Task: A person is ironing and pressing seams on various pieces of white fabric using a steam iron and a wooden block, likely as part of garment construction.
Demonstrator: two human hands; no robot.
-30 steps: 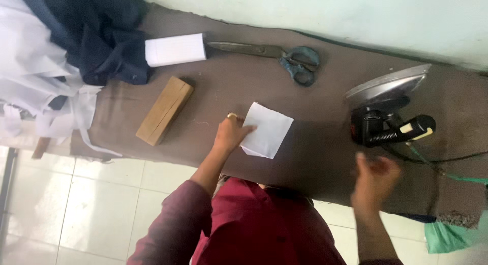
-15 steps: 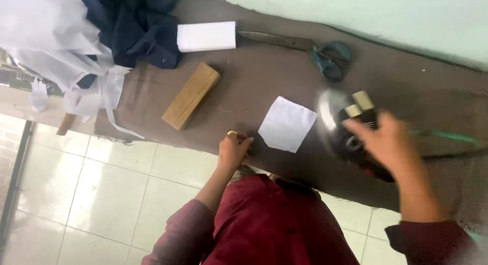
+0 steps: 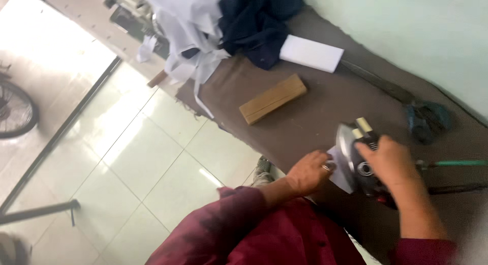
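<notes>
The iron (image 3: 358, 160) had come off its stand and down onto the white cloth piece (image 3: 338, 174), the right hand (image 3: 389, 166) clenched round its handle. The left hand (image 3: 307, 172) pinned the cloth's near edge, fingers flat on the brown surface (image 3: 315, 112). Fingers wanted keeping clear of the soleplate. Wooden block (image 3: 273, 98) and scissors (image 3: 427, 121) lay beyond.
</notes>
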